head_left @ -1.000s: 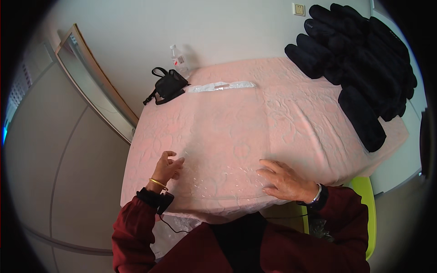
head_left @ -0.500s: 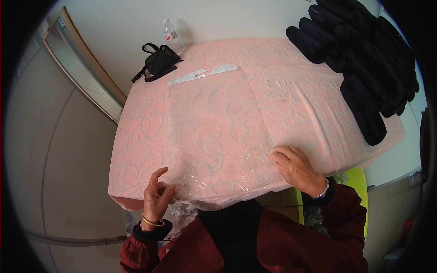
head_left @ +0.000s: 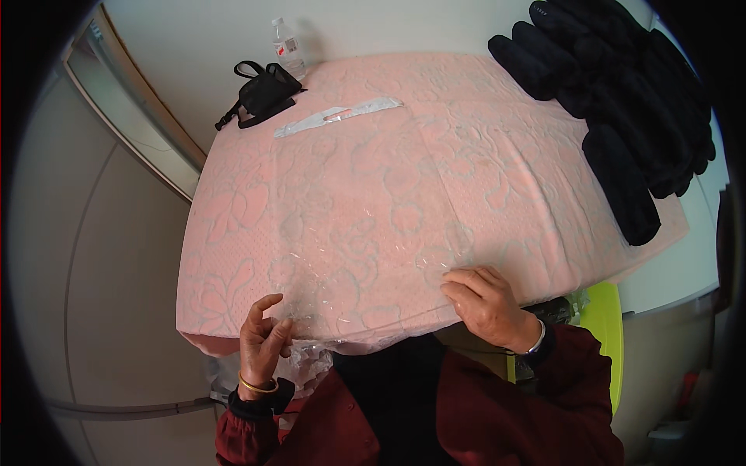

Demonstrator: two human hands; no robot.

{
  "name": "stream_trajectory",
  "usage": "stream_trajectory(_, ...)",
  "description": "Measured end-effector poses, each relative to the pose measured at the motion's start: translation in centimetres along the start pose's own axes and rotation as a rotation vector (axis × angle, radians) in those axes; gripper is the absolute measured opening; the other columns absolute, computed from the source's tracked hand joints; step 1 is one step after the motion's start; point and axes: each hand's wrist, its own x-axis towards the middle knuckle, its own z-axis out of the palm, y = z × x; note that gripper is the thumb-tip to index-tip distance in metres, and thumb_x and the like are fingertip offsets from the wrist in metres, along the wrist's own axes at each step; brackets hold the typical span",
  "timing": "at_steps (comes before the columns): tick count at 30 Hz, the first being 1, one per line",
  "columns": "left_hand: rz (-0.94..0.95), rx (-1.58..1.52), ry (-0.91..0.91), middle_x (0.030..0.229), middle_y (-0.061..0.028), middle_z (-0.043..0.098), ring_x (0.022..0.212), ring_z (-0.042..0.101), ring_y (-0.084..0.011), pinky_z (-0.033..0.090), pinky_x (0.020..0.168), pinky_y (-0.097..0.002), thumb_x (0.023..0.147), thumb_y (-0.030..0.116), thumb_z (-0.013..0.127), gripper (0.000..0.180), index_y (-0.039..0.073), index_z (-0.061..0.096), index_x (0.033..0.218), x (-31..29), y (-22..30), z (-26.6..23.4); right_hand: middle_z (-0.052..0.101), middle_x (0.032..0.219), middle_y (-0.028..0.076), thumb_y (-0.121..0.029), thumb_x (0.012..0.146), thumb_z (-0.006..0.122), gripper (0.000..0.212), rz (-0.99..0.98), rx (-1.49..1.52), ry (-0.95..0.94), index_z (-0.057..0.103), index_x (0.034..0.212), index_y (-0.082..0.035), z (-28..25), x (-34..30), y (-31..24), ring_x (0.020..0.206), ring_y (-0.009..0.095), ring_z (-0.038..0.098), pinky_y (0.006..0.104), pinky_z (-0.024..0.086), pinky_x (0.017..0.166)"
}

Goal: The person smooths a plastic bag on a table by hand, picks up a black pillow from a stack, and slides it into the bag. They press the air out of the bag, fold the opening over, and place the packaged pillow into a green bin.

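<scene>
A large clear plastic bag lies flat in front of me, with a white strip and a slot at its far end. Its near end is wrinkled and shiny at the table's front edge. My left hand is at the bag's near left corner, index finger raised and bent, thumb closed toward the lower fingers on the film. At the near right side, the curled fingers of my right hand pinch the bag's edge, palm down. The fingertips' exact hold on the thin film is hard to see.
A pink patterned cloth covers the table. Black plush cushions are piled at the right. A black strapped pouch and a clear bottle stand far left. Crumpled plastic hangs below the front edge, beside a green bin.
My right hand has moved slightly left and nearer to me along the bag's edge. My left hand has shifted slightly, its thumb still bent. The whole view has tilted a little.
</scene>
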Motion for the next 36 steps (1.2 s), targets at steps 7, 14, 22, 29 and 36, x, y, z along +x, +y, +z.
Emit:
stream_trajectory(7, 0.483, 0.761, 0.370, 0.095, -0.0114, 0.063, 0.078, 0.062, -0.0158, 0.052, 0.059, -0.0269, 0.084, 0.005, 0.075, 0.043, 0.002, 0.060, 0.124, -0.1, 0.0, 1.5, 0.064, 0.101, 0.010, 0.008, 0.068, 0.069, 0.029, 0.017, 0.018, 0.136, 0.067, 0.096, -0.001, -0.4, 0.0, -0.1, 0.092, 0.028, 0.065, 0.0386, 0.052, 0.081)
stream_trajectory(14, 0.718, 0.732, -0.382, 0.134, -0.0222, 0.055, 0.122, 0.056, -0.0390, 0.047, 0.101, -0.0463, 0.083, 0.028, 0.077, 0.060, -0.003, 0.057, 0.130, -0.4, 2.7, 8.8, 0.063, 0.097, 0.006, 0.005, 0.073, 0.069, 0.025, -0.045, 0.118, 0.057, 0.067, 0.097, -0.002, 0.5, -0.1, -0.6, 0.092, 0.025, 0.063, 0.0361, 0.051, 0.081)
stream_trajectory(22, 0.590, 1.203, -0.130, 0.149, -0.0260, 0.042, 0.140, 0.041, -0.0415, 0.032, 0.114, -0.0526, 0.090, 0.053, 0.064, 0.076, -0.002, 0.050, 0.140, -1.0, 0.9, 8.5, 0.063, 0.104, 0.008, -0.003, 0.074, 0.073, 0.033, 0.083, -0.103, -0.133, 0.065, 0.107, 0.000, -1.3, -2.6, -0.7, 0.100, 0.026, 0.060, 0.0395, 0.050, 0.088)
stream_trajectory(29, 0.737, 0.707, -0.164, 0.143, -0.0237, 0.048, 0.129, 0.048, -0.0428, 0.040, 0.108, -0.0498, 0.089, 0.049, 0.068, 0.071, -0.002, 0.053, 0.137, -1.1, 0.2, 9.6, 0.053, 0.129, 0.023, -0.024, 0.078, 0.078, 0.066, -0.125, 0.253, -0.231, 0.053, 0.129, 0.010, 0.4, 0.6, -5.1, 0.120, 0.036, 0.054, 0.0454, 0.045, 0.104)
stream_trajectory(36, 0.715, 0.726, -0.235, 0.140, -0.0226, 0.051, 0.115, 0.053, -0.0393, 0.043, 0.104, -0.0484, 0.089, 0.041, 0.070, 0.066, -0.003, 0.055, 0.135, -1.0, -0.9, 9.0, 0.033, 0.151, 0.032, -0.040, 0.090, 0.066, 0.081, 0.022, 0.132, -0.312, 0.036, 0.143, 0.013, 4.0, 0.3, -4.4, 0.141, 0.048, 0.033, 0.0571, 0.029, 0.116)
